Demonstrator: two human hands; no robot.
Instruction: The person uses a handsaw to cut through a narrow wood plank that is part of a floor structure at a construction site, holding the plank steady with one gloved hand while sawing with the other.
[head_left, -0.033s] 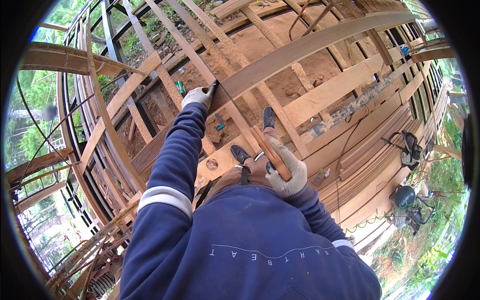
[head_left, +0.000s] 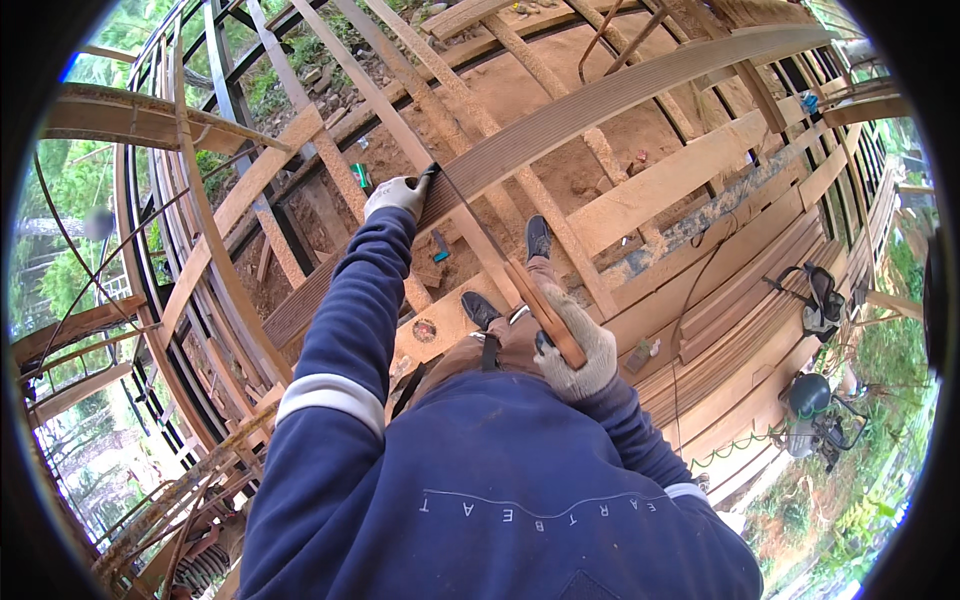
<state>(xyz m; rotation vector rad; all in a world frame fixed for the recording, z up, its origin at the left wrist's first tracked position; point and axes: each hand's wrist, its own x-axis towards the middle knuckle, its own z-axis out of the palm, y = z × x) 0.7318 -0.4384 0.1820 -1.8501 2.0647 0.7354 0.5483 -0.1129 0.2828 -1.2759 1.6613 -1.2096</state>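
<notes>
Left hand (head_left: 397,196), gloved, toward 11 o'clock: set on the long plank (head_left: 590,112), thumb reaching to a dark thin line, apparently a blade seen edge-on. Whether its fingers curl around the plank, cannot tell. Right hand (head_left: 585,355), gloved, toward 4 o'clock: closed around the wooden handle of what looks like a handsaw (head_left: 545,312). Blade points to 11 o'clock and crosses the plank, which runs from 2 o'clock to 9 o'clock over open joists (head_left: 590,150).

Risks, my reading. Thumb sits right at the blade: a jump or twist at the handle could catch the glove. Plank seems steadied mainly by the left hand, so a weak press could let it shift or bind the blade. Footing is the other worry: shoes (head_left: 538,237) stand near gaps between timbers, with earth (head_left: 525,95) below, and a misstep would upset both hands.

Against the earlier frame: right hand and handle sit slightly nearer the body, a small shift toward 5 o'clock. Left hand practically in place. Plank lies as it did; so does the green object (head_left: 360,176) toward 10 o'clock.
</notes>
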